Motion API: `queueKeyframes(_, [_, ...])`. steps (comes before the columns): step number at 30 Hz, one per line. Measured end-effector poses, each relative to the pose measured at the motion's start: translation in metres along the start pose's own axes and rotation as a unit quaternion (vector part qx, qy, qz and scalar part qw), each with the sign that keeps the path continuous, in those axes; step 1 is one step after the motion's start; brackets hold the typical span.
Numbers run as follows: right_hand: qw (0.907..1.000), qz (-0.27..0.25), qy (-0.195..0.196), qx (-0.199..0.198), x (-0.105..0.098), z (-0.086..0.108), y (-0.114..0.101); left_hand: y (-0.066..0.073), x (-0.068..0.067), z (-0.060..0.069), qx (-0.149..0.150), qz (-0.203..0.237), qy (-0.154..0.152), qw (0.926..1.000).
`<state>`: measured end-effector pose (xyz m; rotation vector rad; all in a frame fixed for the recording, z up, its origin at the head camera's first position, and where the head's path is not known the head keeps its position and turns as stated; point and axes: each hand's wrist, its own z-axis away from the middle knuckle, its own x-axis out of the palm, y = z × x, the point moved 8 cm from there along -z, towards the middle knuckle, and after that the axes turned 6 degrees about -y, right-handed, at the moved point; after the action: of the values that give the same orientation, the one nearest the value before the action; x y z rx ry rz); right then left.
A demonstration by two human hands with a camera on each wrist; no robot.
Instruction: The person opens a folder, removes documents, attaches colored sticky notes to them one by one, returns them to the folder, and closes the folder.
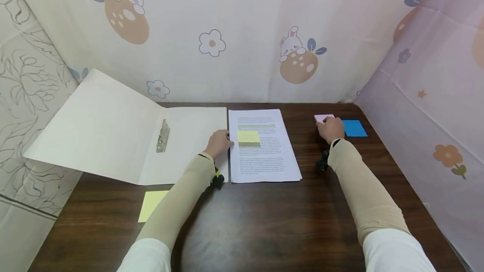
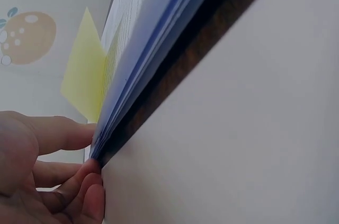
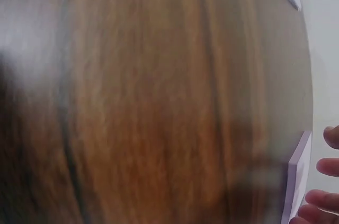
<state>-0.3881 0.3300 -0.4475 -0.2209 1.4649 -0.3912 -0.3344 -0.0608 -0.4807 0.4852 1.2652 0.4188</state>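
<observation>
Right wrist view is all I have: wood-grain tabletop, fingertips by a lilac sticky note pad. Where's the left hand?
Observer: The left hand is pinching the left edge of the stack of printed sheets.
Operator: Anything beside the right hand that I'm missing?
Observer: Yes, a blue sticky note pad lies flat just to its right.
</observation>
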Motion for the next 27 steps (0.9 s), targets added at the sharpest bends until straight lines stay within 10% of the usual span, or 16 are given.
queueKeyframes(27, [0.9978, 0.051, -0.007, 0.041, 0.006, 0.005, 0.017, -0.003, 0.0, -0.001, 0.003, 0.009, -0.009, 0.9999])
